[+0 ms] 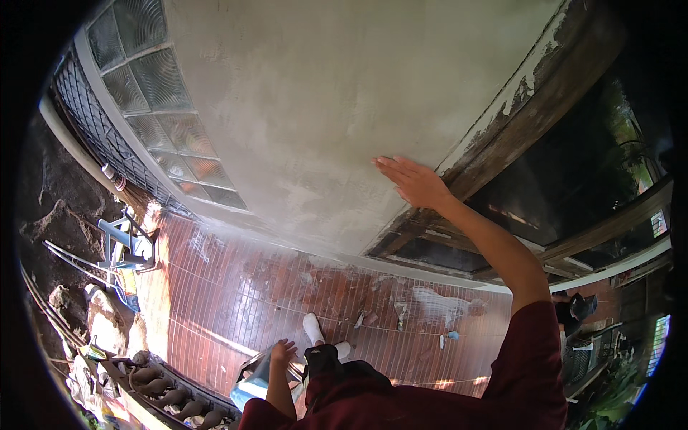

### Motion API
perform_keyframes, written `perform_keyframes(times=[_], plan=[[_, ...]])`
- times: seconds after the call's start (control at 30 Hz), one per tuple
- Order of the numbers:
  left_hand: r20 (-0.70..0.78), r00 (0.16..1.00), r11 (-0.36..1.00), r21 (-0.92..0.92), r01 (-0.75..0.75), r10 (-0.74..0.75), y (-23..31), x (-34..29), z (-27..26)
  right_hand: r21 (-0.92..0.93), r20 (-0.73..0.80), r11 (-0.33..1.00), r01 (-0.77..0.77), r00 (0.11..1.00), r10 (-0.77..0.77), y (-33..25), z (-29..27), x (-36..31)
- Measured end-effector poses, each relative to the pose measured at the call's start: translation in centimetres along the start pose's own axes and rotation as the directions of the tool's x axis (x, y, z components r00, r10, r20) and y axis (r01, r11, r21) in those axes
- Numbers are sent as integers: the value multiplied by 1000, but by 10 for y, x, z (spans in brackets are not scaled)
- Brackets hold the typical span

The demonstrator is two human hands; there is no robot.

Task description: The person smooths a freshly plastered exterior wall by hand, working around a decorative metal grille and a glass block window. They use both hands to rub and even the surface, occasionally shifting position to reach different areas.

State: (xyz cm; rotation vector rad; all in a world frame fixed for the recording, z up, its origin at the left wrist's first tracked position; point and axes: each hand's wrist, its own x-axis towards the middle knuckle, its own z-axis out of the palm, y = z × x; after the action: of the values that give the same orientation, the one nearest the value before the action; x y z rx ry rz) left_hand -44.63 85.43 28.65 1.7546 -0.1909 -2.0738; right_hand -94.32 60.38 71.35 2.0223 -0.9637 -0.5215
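Note:
My right hand lies with outstretched fingers against the pale plastered wall, close to the weathered wooden window frame. Nothing shows between the palm and the plaster, though the underside is hidden. Low at my left side hangs my left hand, its fingers loosely bent and a little apart, with no object visible in it. Behind that hand is a light-blue and grey object, partly covered by my forearm; I cannot make out its kind.
Glass blocks fill the wall's left part. White dust and scraps mark the reddish tiled floor. A blue-grey stool-like item stands at the left, near rocks. A baluster railing runs along the lower left. Dark panes sit at right.

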Motion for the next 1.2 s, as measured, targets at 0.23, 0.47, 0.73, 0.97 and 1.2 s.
perform_keyframes(times=[0.23,0.47,0.73,0.97,1.2], plan=[[-36,993,980,170,-104,111,68,-11,5,-78,-171,985,-152,976,137,109,-54,-19],[-121,993,1000,24,9,-6,61,3,-25,8,-539,658,-753,551,637,208,-126,4],[-28,996,982,-166,-94,90,54,15,-18,132,-689,673,-728,421,590,185,-129,120],[-48,996,976,-199,-84,76,49,3,-21,173,-588,776,-606,569,575,134,-136,202],[-111,993,950,-303,-77,44,5,12,-63,78,-459,885,-459,771,440,84,-147,284]])
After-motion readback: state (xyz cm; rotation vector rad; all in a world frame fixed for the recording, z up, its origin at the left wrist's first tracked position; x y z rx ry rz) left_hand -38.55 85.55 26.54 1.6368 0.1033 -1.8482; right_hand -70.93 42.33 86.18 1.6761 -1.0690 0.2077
